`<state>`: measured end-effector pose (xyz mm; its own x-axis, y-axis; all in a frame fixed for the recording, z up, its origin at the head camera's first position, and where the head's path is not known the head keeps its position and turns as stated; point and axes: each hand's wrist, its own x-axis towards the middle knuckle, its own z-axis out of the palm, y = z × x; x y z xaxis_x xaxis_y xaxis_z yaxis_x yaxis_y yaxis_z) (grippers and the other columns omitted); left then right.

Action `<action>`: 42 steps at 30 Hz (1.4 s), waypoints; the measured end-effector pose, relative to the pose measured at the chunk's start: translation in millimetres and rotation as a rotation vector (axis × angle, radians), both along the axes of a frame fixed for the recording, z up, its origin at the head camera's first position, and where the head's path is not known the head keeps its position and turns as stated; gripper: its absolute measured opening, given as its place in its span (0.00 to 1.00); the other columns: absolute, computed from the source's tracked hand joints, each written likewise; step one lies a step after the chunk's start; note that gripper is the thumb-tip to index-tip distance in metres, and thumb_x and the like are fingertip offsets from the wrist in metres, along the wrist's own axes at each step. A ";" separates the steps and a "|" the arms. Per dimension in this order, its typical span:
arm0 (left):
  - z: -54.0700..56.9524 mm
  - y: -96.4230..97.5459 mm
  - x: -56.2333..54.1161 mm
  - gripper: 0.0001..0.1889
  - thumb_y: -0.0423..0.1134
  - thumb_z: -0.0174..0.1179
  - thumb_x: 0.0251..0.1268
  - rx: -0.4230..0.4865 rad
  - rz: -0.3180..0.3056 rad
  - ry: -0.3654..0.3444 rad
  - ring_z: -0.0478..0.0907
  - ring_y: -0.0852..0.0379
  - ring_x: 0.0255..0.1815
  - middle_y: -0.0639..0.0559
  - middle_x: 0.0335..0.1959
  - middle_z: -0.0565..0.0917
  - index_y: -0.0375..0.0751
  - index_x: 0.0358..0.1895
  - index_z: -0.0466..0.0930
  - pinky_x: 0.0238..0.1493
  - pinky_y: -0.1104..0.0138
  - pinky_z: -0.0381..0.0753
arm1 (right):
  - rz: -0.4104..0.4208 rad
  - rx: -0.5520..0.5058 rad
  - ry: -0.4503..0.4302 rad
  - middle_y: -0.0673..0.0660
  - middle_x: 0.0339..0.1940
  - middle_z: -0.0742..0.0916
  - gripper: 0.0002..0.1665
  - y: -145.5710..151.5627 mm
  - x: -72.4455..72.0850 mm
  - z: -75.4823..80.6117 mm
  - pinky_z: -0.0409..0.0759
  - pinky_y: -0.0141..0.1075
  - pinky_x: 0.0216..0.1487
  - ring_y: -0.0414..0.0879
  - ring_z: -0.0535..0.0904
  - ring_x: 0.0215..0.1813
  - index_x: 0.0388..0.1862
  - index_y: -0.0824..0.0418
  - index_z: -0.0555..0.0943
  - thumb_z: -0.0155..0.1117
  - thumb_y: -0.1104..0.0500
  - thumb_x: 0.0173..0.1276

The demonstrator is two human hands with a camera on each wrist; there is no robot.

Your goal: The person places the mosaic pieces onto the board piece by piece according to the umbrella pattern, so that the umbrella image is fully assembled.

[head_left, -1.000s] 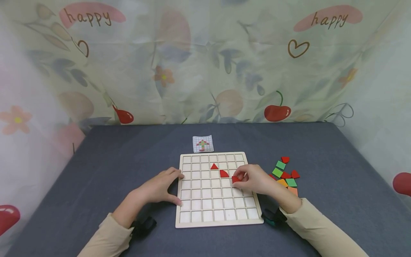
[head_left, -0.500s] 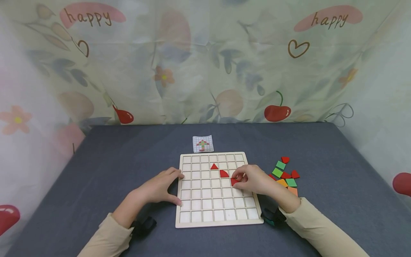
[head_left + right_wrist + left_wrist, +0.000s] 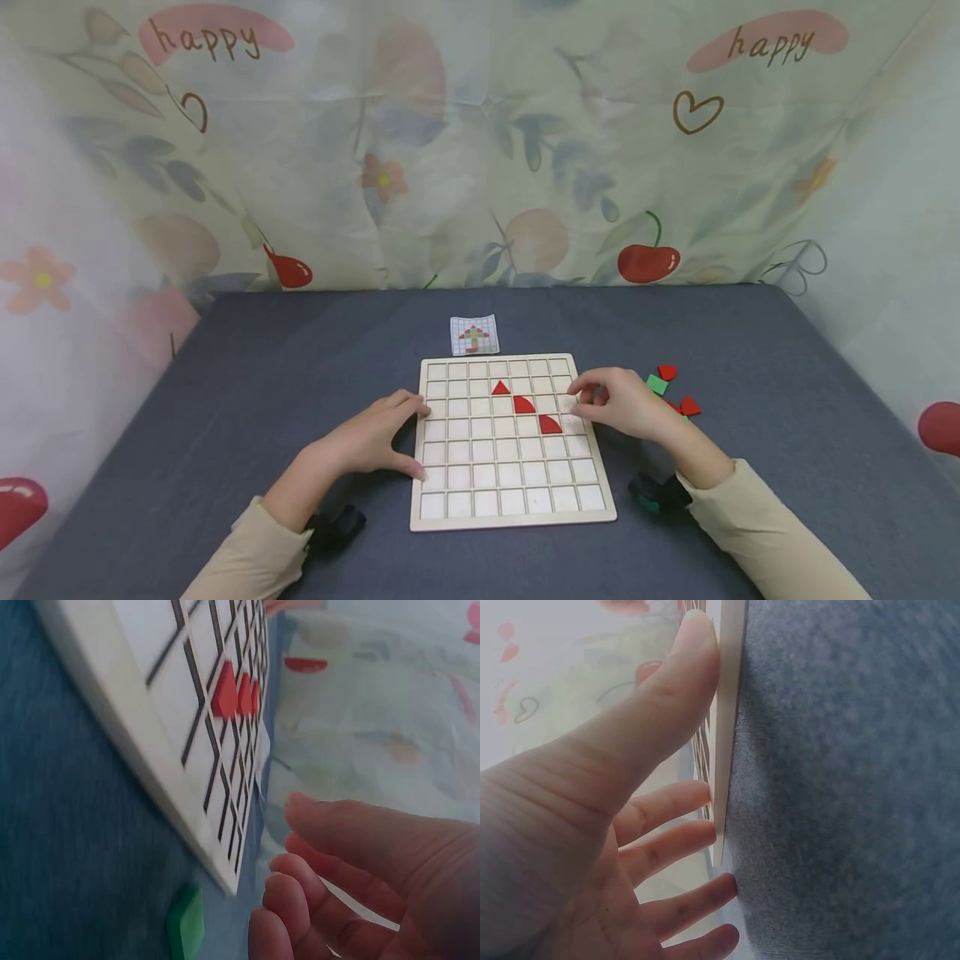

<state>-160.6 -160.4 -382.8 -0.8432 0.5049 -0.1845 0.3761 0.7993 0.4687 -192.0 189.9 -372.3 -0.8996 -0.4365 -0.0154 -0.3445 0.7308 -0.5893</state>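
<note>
A pale wooden grid board (image 3: 513, 525) lies on the dark table. In its cells sit a small red triangle (image 3: 500, 389) and, stepping down to the right, two red quarter-circle tiles, an upper one (image 3: 523, 406) and a lower one (image 3: 550, 425). My left hand (image 3: 375, 435) rests at the board's left edge, thumb and fingers spread along the rim (image 3: 727, 712). Over the right edge hovers my right hand (image 3: 622, 404), fingers loosely bent, thumb and fingertips apart. Nothing shows between them in the right wrist view, where the hand (image 3: 360, 877) is beside the board.
Behind the board lies a small card (image 3: 474, 336) printed with a coloured grid picture. To the right are loose tiles, among them a green one (image 3: 657, 384), a red one (image 3: 667, 372) and another red tile (image 3: 690, 406). My right forearm hides part of that pile.
My right hand has set the lower red quarter-circle tile into a cell, let go of it and moved right and slightly away. The left hand has stayed in place.
</note>
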 end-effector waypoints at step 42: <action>-0.1 0.7 -1.1 0.42 0.56 0.72 0.41 -0.010 0.010 -0.009 0.67 0.47 0.63 0.43 0.61 0.69 0.40 0.62 0.68 0.63 0.52 0.68 | -0.153 0.039 -0.016 0.60 0.36 0.83 0.15 33.4 -2.7 -2.4 0.73 0.32 0.28 0.42 0.74 0.29 0.42 0.64 0.81 0.67 0.58 0.58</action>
